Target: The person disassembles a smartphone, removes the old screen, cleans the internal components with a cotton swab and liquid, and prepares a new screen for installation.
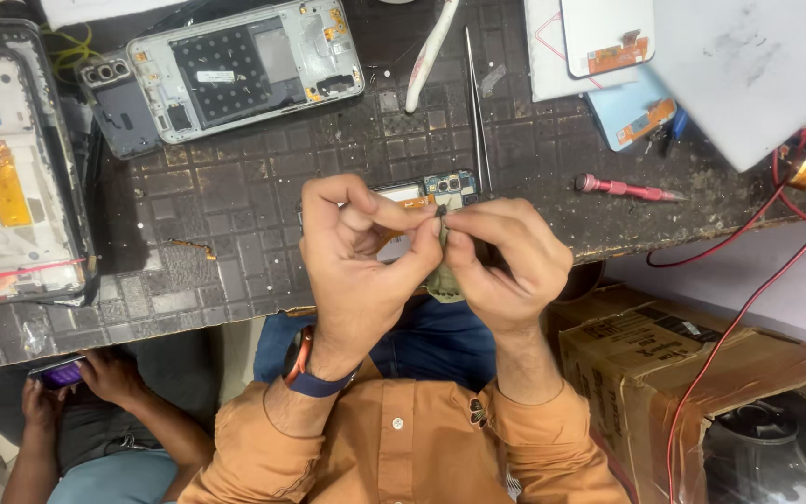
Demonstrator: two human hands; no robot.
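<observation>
- The small dark part [440, 215] sits between the two hands, pinched from both sides just above the bench edge.
- Left hand [361, 252] is closed, thumb and forefinger on the part's left side.
- Right hand [506, 261] is closed too, equally near, gripping from the right.
- The part's long axis cannot be told; it is too small.
- A circuit board [451, 185] lies just beyond the fingertips, with tweezers [478, 103] farther off.

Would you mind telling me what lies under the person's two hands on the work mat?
Under the left hand and right hand lies a partly dismantled phone: only its top edge with a circuit board and camera modules shows. The hands cover the rest. Both pinch a small dark part.
</observation>
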